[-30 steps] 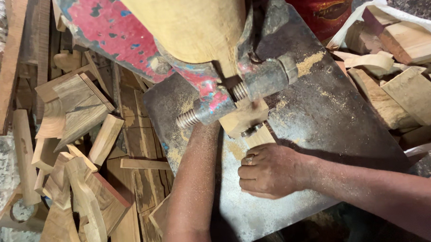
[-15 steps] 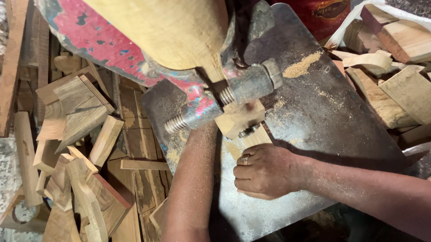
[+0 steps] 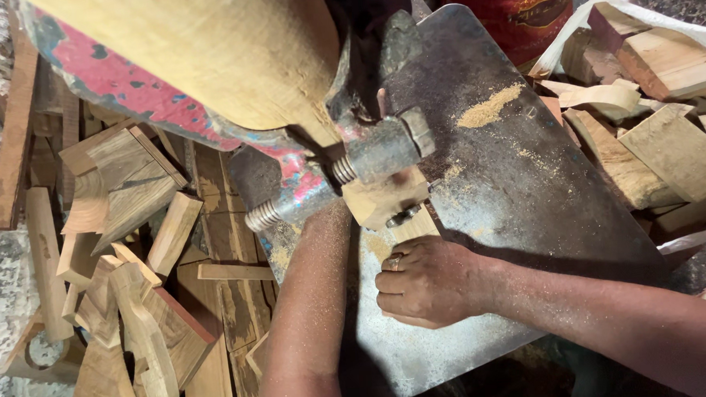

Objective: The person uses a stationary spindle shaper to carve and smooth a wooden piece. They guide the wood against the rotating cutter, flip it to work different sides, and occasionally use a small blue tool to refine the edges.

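Wood block (image 3: 386, 199) is sitting on the grey metal table (image 3: 525, 200) right under the saw's guide assembly (image 3: 379, 151), and your right hand (image 3: 428, 282) is curled shut behind it, fingers (image 3: 394, 261) pressed on its near end. Your left hand is hidden: the forearm (image 3: 306, 302) runs up under the guide, so I can't tell if it's gripping anything or not.

Biggest worry, I'd say: those right fingers are really close to the cut. The piece is short, so if it splits or jumps forward, your knuckles follow it in. Sawdust (image 3: 487, 106) on the table makes it slide easier too.

Its long axis seems to run from your hand away toward the guide, tilted a bit up-left in the head view, far end tucked under the clamp. Offcuts (image 3: 127, 230) are piled on both sides.
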